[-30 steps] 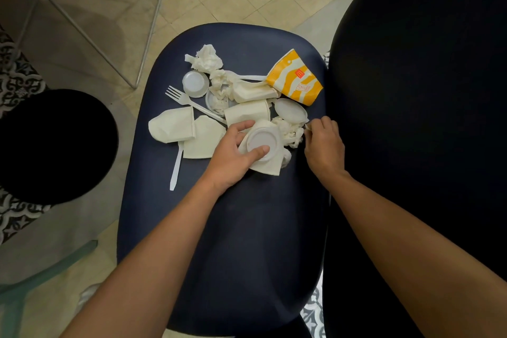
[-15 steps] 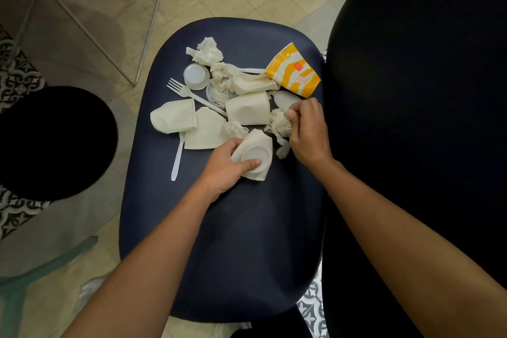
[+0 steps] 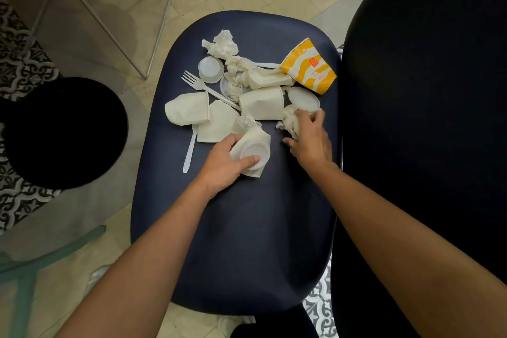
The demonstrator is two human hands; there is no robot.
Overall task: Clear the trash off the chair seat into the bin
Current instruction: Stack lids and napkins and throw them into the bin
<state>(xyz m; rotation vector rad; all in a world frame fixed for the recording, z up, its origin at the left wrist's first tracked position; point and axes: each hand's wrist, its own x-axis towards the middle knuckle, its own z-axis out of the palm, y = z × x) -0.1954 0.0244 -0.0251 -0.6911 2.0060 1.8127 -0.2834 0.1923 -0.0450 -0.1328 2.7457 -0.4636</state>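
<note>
A dark blue chair seat (image 3: 247, 228) carries a pile of trash on its far half. My left hand (image 3: 222, 163) grips a crushed white paper cup (image 3: 253, 151) near the pile's front edge. My right hand (image 3: 310, 140) curls round a crumpled white napkin (image 3: 290, 121) just right of it. Further back lie flattened paper cups (image 3: 260, 103), a white plastic fork (image 3: 203, 88), a plastic knife (image 3: 189, 151), a small round lid (image 3: 210, 68), more crumpled napkins (image 3: 223, 45) and a yellow-and-white striped paper carton (image 3: 308, 66). The black round bin (image 3: 63, 132) stands on the floor to the left.
A large black rounded surface (image 3: 425, 118) fills the right side, close against the seat. Thin metal chair legs (image 3: 162, 16) stand on the tiled floor behind. A patterned rug (image 3: 19, 63) lies at the left, and a green frame (image 3: 27, 263) sits at the lower left.
My left hand has dragged the crushed cup toward me, out of the pile. My right hand moved from the seat's right edge into the pile and closed round the crumpled napkin.
</note>
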